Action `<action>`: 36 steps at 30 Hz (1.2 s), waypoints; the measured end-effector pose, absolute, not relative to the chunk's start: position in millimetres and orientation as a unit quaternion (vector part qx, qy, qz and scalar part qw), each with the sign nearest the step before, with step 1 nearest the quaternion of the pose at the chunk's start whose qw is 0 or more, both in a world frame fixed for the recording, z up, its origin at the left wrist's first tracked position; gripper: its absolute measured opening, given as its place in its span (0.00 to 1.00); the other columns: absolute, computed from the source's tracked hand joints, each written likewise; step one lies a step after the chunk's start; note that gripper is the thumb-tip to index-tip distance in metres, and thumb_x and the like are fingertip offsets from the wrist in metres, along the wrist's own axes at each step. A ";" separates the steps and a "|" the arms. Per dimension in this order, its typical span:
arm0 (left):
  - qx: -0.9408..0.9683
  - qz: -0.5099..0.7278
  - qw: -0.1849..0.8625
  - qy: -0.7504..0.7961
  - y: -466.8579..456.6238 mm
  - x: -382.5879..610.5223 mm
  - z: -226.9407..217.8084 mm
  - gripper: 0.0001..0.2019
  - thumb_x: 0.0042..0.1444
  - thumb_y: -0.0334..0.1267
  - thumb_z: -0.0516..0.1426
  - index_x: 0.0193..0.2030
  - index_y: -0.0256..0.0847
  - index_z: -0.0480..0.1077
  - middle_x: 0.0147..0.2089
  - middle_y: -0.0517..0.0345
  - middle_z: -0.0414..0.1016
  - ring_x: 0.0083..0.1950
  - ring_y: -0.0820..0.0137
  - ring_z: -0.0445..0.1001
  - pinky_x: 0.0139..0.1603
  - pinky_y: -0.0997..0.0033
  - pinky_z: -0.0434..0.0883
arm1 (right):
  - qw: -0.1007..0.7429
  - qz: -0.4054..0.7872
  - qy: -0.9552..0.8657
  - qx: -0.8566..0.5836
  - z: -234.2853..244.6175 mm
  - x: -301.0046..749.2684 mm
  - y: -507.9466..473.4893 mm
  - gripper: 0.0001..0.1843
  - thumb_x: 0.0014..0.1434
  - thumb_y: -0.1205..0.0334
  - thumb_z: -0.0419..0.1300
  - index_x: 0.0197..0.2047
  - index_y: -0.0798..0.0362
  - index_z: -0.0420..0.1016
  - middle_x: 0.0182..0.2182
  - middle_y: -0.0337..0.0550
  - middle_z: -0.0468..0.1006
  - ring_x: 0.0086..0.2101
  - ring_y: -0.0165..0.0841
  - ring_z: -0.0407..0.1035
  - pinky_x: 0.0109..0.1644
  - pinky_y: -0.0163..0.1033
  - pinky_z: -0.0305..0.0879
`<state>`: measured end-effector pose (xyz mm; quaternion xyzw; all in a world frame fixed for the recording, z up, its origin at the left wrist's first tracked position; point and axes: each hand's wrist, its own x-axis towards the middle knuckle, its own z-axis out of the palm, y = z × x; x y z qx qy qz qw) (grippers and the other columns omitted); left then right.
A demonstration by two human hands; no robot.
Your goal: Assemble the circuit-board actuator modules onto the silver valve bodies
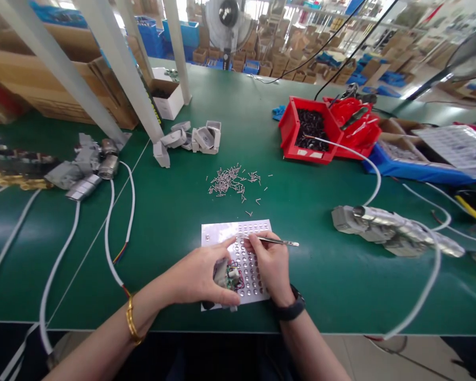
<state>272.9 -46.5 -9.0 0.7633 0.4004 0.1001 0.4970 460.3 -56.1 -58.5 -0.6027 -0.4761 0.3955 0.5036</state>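
Observation:
My left hand (pixel 200 278) is wrapped around a small grey housing (pixel 221 272) with a green circuit board (pixel 233 275) and thin coloured wires showing. Beneath it lies a white sheet (pixel 218 231) bearing rows of small round clear dots. In my right hand (pixel 273 262) is a pair of metal tweezers (pixel 280 242), pinched between thumb and fingers, the back end pointing right. Their tips are over the sheet by my left index finger, too blurred to show whether they grip anything. A loose pile of small screws (pixel 226 180) is scattered beyond the sheet.
Grey plastic housings (pixel 206 137) sit at the back left, near white posts. A red bin (pixel 289 129) of black parts stands back right. Metal-and-grey assemblies with white cables lie to the right (pixel 388 230) and left (pixel 83 164). A large cardboard box (pixel 63 79) occupies the far left.

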 end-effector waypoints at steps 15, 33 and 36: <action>0.754 0.102 0.506 0.405 -46.2 273.7 -8.7 0.35 0.41 0.50 0.67 0.57 0.45 0.66 0.67 0.53 0.56 0.62 0.52 0.60 0.60 0.56 0.62 | 0.481 0.443 -0.481 -0.584 -61.1 468.9 -53.9 0.16 0.56 0.48 0.63 0.30 0.54 0.72 0.24 0.44 0.77 0.26 0.37 0.73 0.29 0.36 0.68; 0.674 0.235 0.592 0.374 -62.8 250.3 -17.6 0.36 0.38 0.58 0.66 0.51 0.39 0.66 0.50 0.51 0.71 0.46 0.59 0.71 0.45 0.67 0.69 | 0.530 0.463 -0.440 -0.557 -71.8 467.6 -56.4 0.16 0.54 0.50 0.66 0.33 0.54 0.69 0.26 0.43 0.77 0.28 0.37 0.74 0.32 0.37 0.70; 0.607 0.351 0.583 0.410 -79.2 238.8 -19.0 0.41 0.36 0.60 0.66 0.53 0.40 0.61 0.44 0.54 0.72 0.42 0.62 0.72 0.41 0.69 0.69 | 0.573 0.513 -0.385 -0.510 -69.0 470.8 -58.2 0.18 0.50 0.52 0.70 0.33 0.55 0.70 0.29 0.46 0.79 0.29 0.38 0.75 0.34 0.37 0.73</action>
